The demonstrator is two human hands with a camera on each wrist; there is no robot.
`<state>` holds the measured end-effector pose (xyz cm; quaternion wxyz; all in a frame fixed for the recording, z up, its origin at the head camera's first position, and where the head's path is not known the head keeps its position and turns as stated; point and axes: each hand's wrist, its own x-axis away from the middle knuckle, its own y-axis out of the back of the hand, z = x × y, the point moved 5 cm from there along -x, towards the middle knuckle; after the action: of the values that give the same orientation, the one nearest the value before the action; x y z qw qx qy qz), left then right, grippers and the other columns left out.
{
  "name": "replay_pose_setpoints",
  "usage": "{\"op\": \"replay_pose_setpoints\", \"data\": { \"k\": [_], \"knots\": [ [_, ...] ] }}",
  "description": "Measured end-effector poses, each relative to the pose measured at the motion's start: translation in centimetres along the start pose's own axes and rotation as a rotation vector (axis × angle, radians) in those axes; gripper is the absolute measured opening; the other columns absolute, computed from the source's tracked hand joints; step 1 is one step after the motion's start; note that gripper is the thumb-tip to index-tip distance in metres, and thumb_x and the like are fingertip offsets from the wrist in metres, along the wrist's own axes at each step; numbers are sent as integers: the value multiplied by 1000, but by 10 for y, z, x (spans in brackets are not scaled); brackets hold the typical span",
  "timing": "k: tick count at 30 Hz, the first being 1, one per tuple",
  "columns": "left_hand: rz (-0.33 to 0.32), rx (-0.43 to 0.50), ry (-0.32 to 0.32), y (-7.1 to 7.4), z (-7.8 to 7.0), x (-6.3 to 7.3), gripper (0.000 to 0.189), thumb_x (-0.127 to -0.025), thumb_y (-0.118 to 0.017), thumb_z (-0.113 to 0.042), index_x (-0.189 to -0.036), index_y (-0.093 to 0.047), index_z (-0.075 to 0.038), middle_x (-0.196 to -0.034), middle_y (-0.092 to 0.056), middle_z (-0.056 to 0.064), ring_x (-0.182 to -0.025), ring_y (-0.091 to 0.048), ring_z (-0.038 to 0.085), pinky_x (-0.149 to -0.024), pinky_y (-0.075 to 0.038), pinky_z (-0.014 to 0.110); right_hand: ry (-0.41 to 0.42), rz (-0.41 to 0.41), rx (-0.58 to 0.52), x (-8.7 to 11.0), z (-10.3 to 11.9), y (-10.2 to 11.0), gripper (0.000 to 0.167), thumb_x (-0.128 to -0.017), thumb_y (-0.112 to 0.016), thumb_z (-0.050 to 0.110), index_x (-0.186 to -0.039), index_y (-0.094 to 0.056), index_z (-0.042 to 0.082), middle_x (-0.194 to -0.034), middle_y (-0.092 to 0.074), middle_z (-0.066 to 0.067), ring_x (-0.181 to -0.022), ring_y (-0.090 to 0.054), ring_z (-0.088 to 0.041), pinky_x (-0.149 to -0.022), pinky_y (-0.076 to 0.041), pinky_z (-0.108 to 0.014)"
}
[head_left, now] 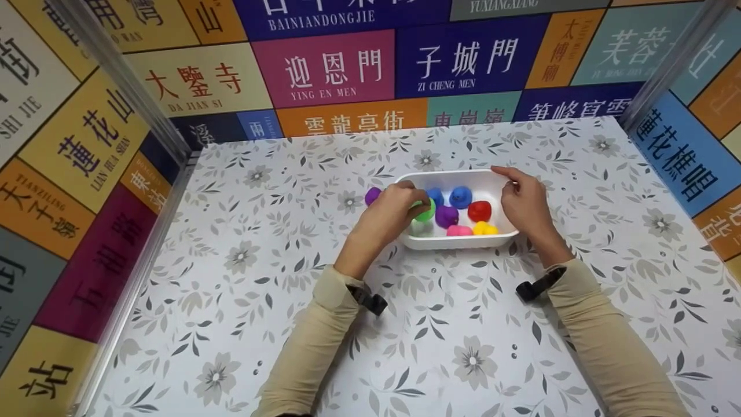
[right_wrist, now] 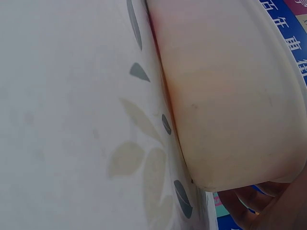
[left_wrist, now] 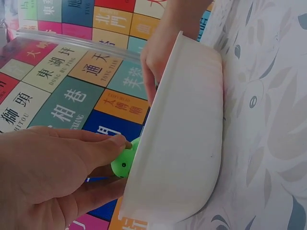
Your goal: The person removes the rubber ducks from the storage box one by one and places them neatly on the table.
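Observation:
My left hand (head_left: 385, 215) pinches a small green toy (head_left: 427, 212) over the left end of a white plastic tub (head_left: 457, 244). The left wrist view shows a black dot like an eye on the green toy (left_wrist: 123, 162), right at the tub's rim. At the tub's right end, my right hand (head_left: 525, 202) grips the rim, its index finger on the far corner. Inside lie small rounded toys: a purple one (head_left: 446, 217), a red one (head_left: 479, 211), a blue one (head_left: 461, 197), a yellow one (head_left: 485, 229) and a pink one (head_left: 459, 230). Another blue toy (head_left: 434, 196) is partly hidden.
Outside the tub, a purple toy (head_left: 372, 196) lies just beyond my left hand. The table (head_left: 440, 330) has a white cover with grey flowers and leaves. Coloured panels with Chinese lettering (head_left: 324, 66) stand along the back and both sides.

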<state>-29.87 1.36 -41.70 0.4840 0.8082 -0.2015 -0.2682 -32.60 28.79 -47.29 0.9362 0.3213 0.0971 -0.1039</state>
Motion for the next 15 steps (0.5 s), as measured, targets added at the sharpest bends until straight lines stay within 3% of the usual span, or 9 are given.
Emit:
{"op": "replay_pose_setpoints", "data": {
  "k": [10,15],
  "knots": [
    [-20,72,11,1,4,-2,16,-107,-70,-17,-111,-82,-8,-107,-77,8,-99,-70,19,-90,-61,30,-21,17,-2,1,0,0,52,-105,-40,2,-147,-68,15,-149,-68,-13,-98,-61,-27,-67,-41,-17],
    [0,82,35,2,7,0,20,-100,-79,-17,-118,-79,-7,-116,-76,10,-107,-73,22,-95,-62,32,-31,25,-2,1,0,0,52,-106,-40,3,-149,-67,16,-151,-67,-12,-99,-60,-26,-69,-41,-18]
  ]
}}
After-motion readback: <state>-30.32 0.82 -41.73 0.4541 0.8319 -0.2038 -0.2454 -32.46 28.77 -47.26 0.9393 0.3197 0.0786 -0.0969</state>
